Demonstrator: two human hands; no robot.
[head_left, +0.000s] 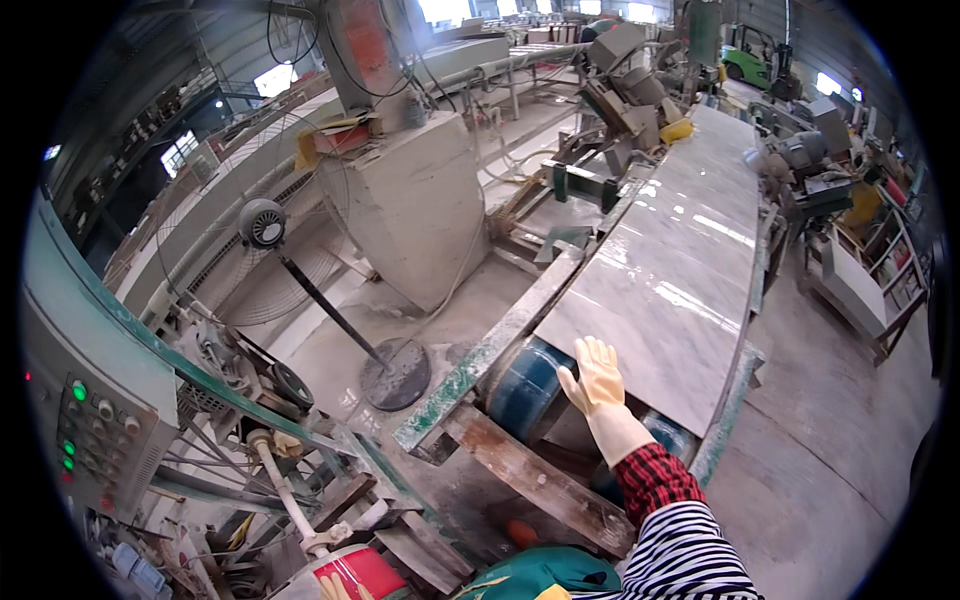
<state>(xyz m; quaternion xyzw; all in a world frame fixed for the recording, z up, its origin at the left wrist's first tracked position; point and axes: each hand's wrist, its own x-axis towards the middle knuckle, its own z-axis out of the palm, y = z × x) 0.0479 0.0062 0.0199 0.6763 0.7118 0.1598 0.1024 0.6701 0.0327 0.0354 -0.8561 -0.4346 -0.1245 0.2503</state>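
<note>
My right hand point(600, 390), in a cream rubber glove, is open with the fingers stretched out. Its fingers lie at the near end of a long, wet, grey-veined stone slab point(660, 290). Beneath that end shows a blue roller point(527, 388) of the green-edged conveyor frame point(470, 375). At the lower edge, only the gloved fingers of my left hand point(345, 588) come into view. They are spread apart over a red roller point(365, 572), with nothing visible in them; the rest of that hand is cut off.
A control panel point(95, 425) with lit green buttons stands at the left. A pedestal fan point(263, 224) rises from a round base. Motors and polishing heads point(640, 95) flank the slab farther off. A metal rack point(880, 270) stands on the right, and a green forklift point(748, 66) is in back.
</note>
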